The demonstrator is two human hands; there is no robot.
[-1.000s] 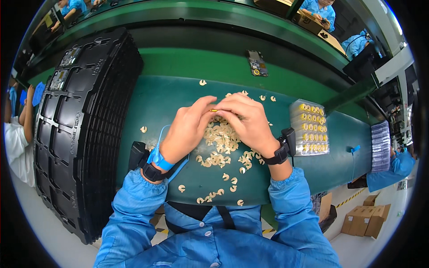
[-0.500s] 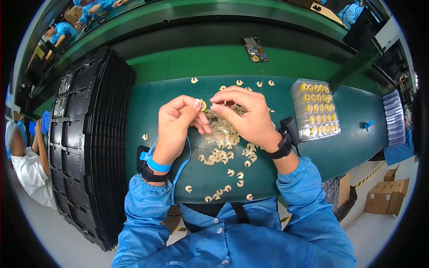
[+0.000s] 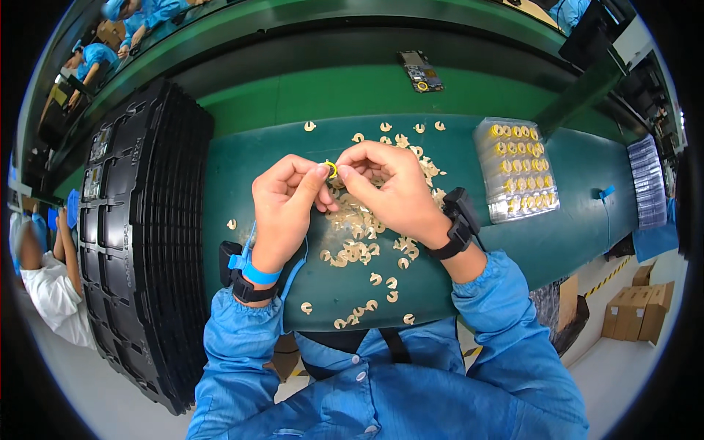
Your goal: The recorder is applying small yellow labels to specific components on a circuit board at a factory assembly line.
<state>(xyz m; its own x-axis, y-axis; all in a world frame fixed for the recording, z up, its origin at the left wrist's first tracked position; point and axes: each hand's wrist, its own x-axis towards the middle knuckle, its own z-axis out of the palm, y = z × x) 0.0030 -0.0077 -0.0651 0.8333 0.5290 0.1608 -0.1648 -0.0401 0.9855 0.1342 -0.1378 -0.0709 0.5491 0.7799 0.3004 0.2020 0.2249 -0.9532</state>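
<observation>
While a small yellow ring (image 3: 331, 169) is pinched between left hand (image 3: 286, 202) and right hand (image 3: 389, 187) fingertips, inspection seems underway; a steady hold is needed above the loose pieces (image 3: 359, 238).

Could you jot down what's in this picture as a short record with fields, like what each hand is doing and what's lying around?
Left hand: pinches a small yellow ring at the fingertips
Right hand: fingertips meet the same ring
Under the hands: pile of small tan C-shaped pieces scattered on the green mat
Person's right: clear tray holding yellow rings in rows
Person's left: stack of black trays
Far side: small circuit board
</observation>
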